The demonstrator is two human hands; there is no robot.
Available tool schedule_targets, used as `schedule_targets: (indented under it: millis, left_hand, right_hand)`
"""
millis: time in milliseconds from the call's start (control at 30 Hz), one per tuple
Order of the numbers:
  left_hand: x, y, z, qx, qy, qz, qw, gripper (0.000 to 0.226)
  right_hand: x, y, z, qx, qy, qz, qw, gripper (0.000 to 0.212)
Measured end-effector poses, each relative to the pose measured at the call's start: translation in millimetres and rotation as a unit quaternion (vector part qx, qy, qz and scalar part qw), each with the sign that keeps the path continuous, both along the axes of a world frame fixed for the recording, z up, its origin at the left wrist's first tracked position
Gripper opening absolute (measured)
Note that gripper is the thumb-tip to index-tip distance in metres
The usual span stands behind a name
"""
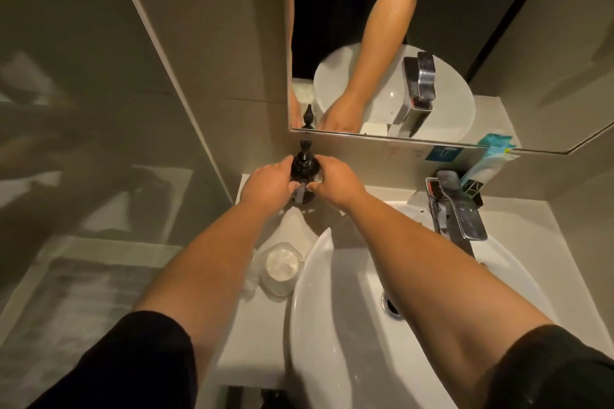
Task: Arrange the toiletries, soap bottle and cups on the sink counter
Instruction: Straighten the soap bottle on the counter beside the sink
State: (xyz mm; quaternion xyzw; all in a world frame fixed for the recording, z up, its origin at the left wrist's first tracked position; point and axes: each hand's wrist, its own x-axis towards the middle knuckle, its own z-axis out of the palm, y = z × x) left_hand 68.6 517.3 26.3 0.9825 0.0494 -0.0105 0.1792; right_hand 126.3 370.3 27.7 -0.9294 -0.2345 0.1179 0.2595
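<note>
Both hands are reaching forward to the far left corner of the table [262,325], just below the mirror [432,43]. The left hand [265,184] and right hand [335,181] are clasping the dark soap bottle [303,169] from either side. Left fingers are curling round the bottle's left flank; right fingers are curling round its right flank, thumbs [314,187] nearly meeting at the front. The bottle is standing upright on the table, pump head pointing up, close to the wall.

Nearer the body, a wrapped cup [280,267] is sitting on the table between the left forearm and the basin [349,325], just beside the basin's rim. The faucet [457,209] is standing behind the basin on the right. Behind the faucet, a blue-and-white toiletry packet [488,159] is leaning against the wall, with small dark items beside it, too small to identify.
</note>
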Motion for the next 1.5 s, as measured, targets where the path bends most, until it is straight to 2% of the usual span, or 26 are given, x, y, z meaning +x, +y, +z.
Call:
schedule_targets:
  millis: [333,800,1233,1367,1500]
  left_hand:
    - [14.9,18.0,-20.6,0.009,0.020,-0.011,1.000,0.056]
    - [13.4,18.7,-20.4,0.015,0.013,-0.023,1.000,0.055]
    - [11.7,19.1,-9.4,0.040,0.039,-0.022,0.998,0.059]
    - [3.1,18.8,4.4,0.048,0.047,-0.013,0.998,0.065]
    - [-13.6,11.9,19.9,0.051,0.033,-0.023,0.998,0.056]
  right_hand:
    - [7.1,13.8,-19.0,0.009,0.015,-0.037,0.999,0.048]
    - [1.9,14.4,-23.9,0.005,0.007,-0.054,0.998,0.058]
    - [-1.5,17.1,-14.8,-0.017,0.020,-0.052,0.998,0.049]
    - [-8.3,11.0,0.0,-0.037,0.020,-0.056,0.998,0.058]
    - [-22.9,-2.6,21.5,-0.082,0.002,-0.044,0.996,0.070]
